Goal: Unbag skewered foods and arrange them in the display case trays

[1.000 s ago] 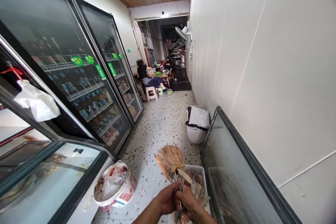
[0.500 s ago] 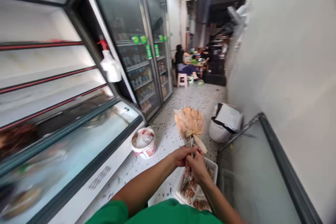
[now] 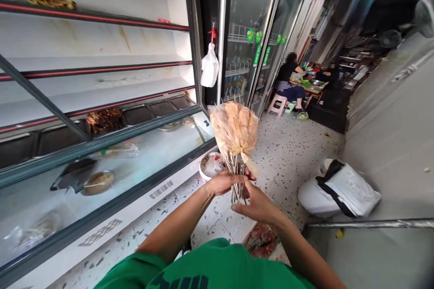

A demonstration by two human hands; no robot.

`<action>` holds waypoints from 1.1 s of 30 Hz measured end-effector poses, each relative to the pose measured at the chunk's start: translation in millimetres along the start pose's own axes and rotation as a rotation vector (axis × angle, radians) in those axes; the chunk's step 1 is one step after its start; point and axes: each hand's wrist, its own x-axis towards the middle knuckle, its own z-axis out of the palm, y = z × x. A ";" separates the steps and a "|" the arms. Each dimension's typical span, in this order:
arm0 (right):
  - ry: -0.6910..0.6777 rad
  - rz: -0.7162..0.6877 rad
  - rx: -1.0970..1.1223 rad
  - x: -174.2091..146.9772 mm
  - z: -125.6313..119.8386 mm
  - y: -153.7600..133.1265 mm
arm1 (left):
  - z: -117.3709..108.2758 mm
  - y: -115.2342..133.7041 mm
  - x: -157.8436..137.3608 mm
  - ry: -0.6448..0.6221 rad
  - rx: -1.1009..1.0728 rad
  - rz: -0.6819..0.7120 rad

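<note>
A bundle of skewers [image 3: 234,128] stands upright in front of me, pale orange pieces on thin sticks inside a clear bag tied at its neck. My left hand [image 3: 226,182] is wrapped around the sticks just under the bag. From the right, my right hand [image 3: 255,201] grips the lower sticks, its thumb near their ends. Below my hands, dark reddish meat [image 3: 260,240] is partly hidden by my right arm and shirt. Behind the bundle, a white tub [image 3: 204,175] with a plastic bag in it rests on the floor.
An open-front display fridge [image 3: 149,70] and a low glass-covered chest [image 3: 135,167] run along the left. Glass-door fridges [image 3: 249,13] stand beyond. A white bag with black straps [image 3: 352,189] lies on the speckled floor [image 3: 288,153] at right. Two people sit at a far table [image 3: 317,88].
My view has turned left, bringing more of the display fridge in. The bundle of skewers has come up closer to me, both hands still on it, and away from the white container below.
</note>
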 end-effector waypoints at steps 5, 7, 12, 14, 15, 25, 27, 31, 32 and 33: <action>-0.152 -0.051 -0.411 74.9 26.5 -50.6 | -93.8 53.3 -25.5 0.121 0.002 0.010; -0.071 -0.112 -0.599 109.5 44.6 -71.9 | -130.6 70.4 -31.9 0.127 -0.013 0.035; 0.268 -0.243 -0.719 207.6 73.9 -95.4 | -213.3 97.4 -41.5 0.220 -0.035 0.029; 0.364 -0.382 -0.717 255.7 81.2 -87.6 | -238.4 101.7 -44.4 0.243 -0.079 0.023; 0.352 -0.465 -0.753 279.7 86.0 -80.6 | -248.8 102.8 -45.3 0.249 -0.108 0.023; -0.047 -0.529 -1.021 410.3 105.4 5.6 | -307.7 83.8 -0.5 0.310 -0.257 -0.196; -0.099 -0.524 -0.839 425.3 86.0 23.4 | -313.1 72.9 19.4 0.337 -0.330 -0.217; -0.068 -0.312 -0.241 451.8 44.6 58.1 | -317.6 53.5 61.9 0.435 -0.446 -0.204; -0.072 -0.219 -0.099 455.9 36.6 63.4 | -318.4 50.4 72.0 0.458 -0.464 -0.199; -0.080 -0.132 0.027 458.4 29.6 66.2 | -319.4 48.3 81.2 0.483 -0.477 -0.194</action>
